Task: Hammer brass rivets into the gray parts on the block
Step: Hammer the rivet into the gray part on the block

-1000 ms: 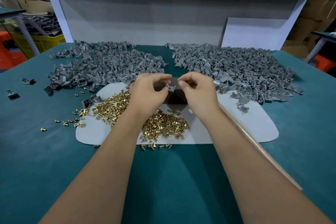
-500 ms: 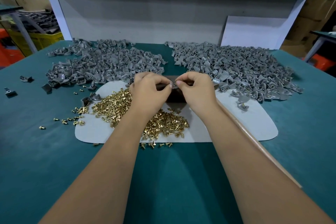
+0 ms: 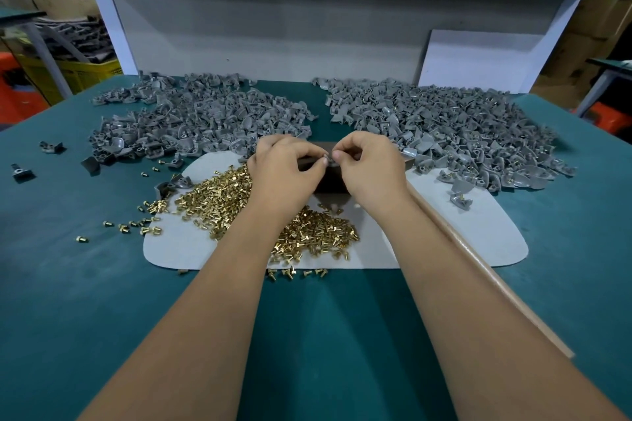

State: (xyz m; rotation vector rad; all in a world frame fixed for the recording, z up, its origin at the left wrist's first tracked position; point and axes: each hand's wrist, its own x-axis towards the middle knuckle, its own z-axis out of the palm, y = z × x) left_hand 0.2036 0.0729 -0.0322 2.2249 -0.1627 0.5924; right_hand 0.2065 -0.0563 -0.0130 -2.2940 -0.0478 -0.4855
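A dark block (image 3: 330,181) stands on a pale mat (image 3: 478,236) in the middle of the green table. Above it, my left hand (image 3: 285,169) and my right hand (image 3: 367,167) meet fingertip to fingertip and pinch one small gray part (image 3: 327,158) between them. Whether a rivet is in the fingers I cannot tell. A heap of brass rivets (image 3: 307,236) lies on the mat under my left wrist. A long wooden handle (image 3: 485,270) runs under my right forearm; its head is hidden.
Two big heaps of gray parts lie behind the mat, one at back left (image 3: 191,120) and one at back right (image 3: 444,126). Loose rivets (image 3: 143,225) and stray gray parts (image 3: 51,147) dot the table's left side. A white panel closes the back.
Both hands stay over the block, their fingertips drawn closer together on the small gray part. The view has shifted only slightly.
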